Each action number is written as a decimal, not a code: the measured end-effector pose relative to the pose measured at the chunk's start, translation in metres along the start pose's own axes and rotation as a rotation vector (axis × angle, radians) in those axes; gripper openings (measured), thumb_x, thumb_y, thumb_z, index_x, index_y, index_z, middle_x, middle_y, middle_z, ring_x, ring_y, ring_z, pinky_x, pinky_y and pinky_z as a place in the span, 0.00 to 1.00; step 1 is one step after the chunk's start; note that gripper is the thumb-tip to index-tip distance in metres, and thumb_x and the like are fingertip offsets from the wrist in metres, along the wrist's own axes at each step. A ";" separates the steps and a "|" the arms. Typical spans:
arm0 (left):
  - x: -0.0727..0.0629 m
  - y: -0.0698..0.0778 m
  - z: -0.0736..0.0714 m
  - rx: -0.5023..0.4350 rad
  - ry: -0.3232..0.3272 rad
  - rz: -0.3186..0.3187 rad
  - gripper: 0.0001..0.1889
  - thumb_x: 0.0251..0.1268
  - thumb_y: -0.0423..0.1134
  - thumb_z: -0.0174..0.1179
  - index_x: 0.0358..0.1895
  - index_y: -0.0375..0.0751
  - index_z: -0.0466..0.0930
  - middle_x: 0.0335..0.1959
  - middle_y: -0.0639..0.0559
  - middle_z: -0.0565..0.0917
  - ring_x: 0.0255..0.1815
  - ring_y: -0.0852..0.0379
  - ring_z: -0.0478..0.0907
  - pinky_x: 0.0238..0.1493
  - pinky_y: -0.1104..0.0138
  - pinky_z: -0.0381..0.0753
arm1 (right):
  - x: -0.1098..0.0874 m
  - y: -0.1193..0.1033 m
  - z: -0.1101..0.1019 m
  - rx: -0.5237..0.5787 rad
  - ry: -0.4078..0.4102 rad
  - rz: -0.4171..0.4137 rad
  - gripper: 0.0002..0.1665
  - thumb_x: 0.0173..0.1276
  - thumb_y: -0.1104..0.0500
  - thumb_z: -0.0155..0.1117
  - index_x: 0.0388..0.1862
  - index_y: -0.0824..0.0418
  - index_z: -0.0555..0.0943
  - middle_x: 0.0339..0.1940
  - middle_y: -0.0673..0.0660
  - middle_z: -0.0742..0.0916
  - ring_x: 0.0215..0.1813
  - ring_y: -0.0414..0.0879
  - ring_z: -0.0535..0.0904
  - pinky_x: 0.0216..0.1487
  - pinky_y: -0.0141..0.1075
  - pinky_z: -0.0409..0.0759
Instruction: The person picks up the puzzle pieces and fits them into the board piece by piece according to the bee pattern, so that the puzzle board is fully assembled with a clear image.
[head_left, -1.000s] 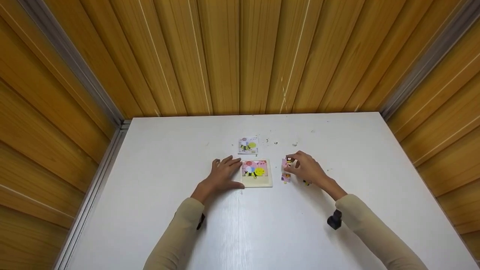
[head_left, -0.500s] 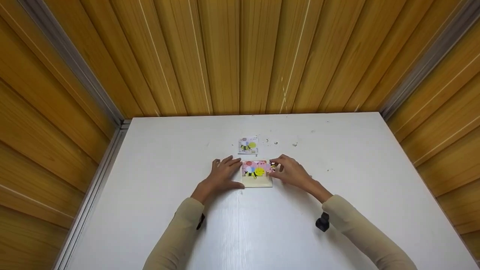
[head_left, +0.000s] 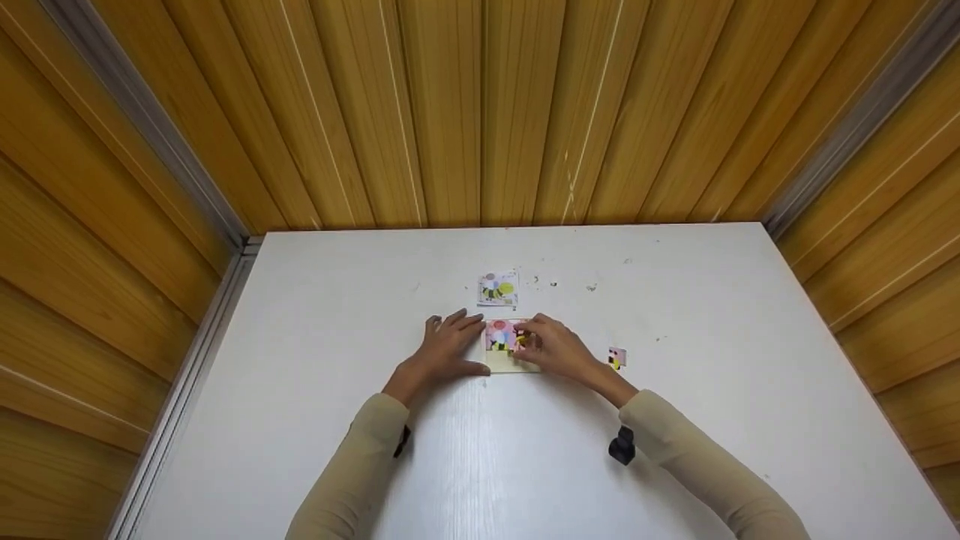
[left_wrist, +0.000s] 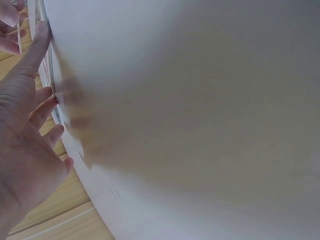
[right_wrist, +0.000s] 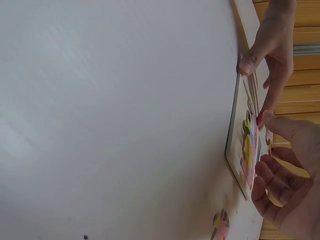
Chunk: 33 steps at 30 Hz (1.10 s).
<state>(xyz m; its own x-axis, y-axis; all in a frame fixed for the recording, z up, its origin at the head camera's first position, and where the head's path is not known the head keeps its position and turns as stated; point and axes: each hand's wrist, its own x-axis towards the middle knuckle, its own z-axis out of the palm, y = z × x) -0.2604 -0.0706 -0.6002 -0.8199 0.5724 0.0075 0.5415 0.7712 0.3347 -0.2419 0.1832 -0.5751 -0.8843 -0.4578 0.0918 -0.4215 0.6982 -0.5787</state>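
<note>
A square wooden jigsaw puzzle tray (head_left: 504, 364) lies mid-table in the head view. A bee picture on pink covers its far part, and bare wood shows along the near side. My left hand (head_left: 441, 351) rests at the tray's left edge, thumb at the near corner and straight fingers toward the far one. Over the picture, my right hand (head_left: 561, 347) pinches a puzzle piece (right_wrist: 270, 139) between thumb and fingers, tilted up on edge in the right wrist view. Another puzzle piece (head_left: 616, 358), pink with yellow and black, lies to the right.
Beyond the tray lies a small picture card (head_left: 496, 289) with a bee on it. Several small dark specks or marks dot the white tabletop (head_left: 360, 300) near that card. Wood-look panel walls (head_left: 442, 112) rise behind the table and on both sides.
My right hand took a puzzle piece from right of the tray and carried it left over the picture. The left hand stayed at the tray's edge.
</note>
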 end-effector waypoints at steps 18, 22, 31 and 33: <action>-0.001 0.002 -0.001 0.002 0.033 0.010 0.48 0.55 0.67 0.69 0.75 0.42 0.69 0.79 0.48 0.68 0.82 0.41 0.58 0.73 0.37 0.57 | 0.003 -0.013 0.028 -0.089 0.020 0.019 0.32 0.64 0.48 0.76 0.63 0.63 0.83 0.53 0.58 0.82 0.50 0.48 0.77 0.54 0.48 0.80; -0.001 0.002 0.000 0.002 0.019 -0.002 0.49 0.56 0.68 0.68 0.77 0.44 0.67 0.80 0.50 0.66 0.83 0.42 0.56 0.75 0.37 0.55 | 0.004 -0.014 0.027 -0.079 -0.020 0.024 0.33 0.64 0.48 0.76 0.64 0.62 0.82 0.52 0.57 0.81 0.48 0.46 0.75 0.52 0.45 0.78; -0.001 0.000 0.002 -0.013 0.019 -0.005 0.48 0.57 0.67 0.68 0.77 0.45 0.67 0.80 0.51 0.66 0.83 0.43 0.55 0.75 0.38 0.53 | 0.005 -0.009 0.024 -0.029 0.007 0.023 0.25 0.65 0.51 0.75 0.57 0.62 0.86 0.50 0.58 0.83 0.51 0.50 0.79 0.55 0.48 0.79; -0.001 0.000 0.002 -0.008 0.016 -0.006 0.48 0.57 0.68 0.68 0.77 0.45 0.66 0.80 0.51 0.66 0.83 0.43 0.55 0.75 0.38 0.54 | 0.006 -0.009 0.025 -0.038 0.006 0.011 0.23 0.65 0.51 0.75 0.56 0.61 0.86 0.49 0.58 0.83 0.51 0.50 0.78 0.54 0.48 0.79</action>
<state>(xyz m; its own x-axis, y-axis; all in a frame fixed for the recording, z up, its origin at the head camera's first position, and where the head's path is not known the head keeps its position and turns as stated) -0.2598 -0.0708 -0.6020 -0.8260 0.5633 0.0204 0.5350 0.7722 0.3427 -0.2384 0.1607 -0.5896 -0.8899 -0.4471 0.0904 -0.4192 0.7235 -0.5485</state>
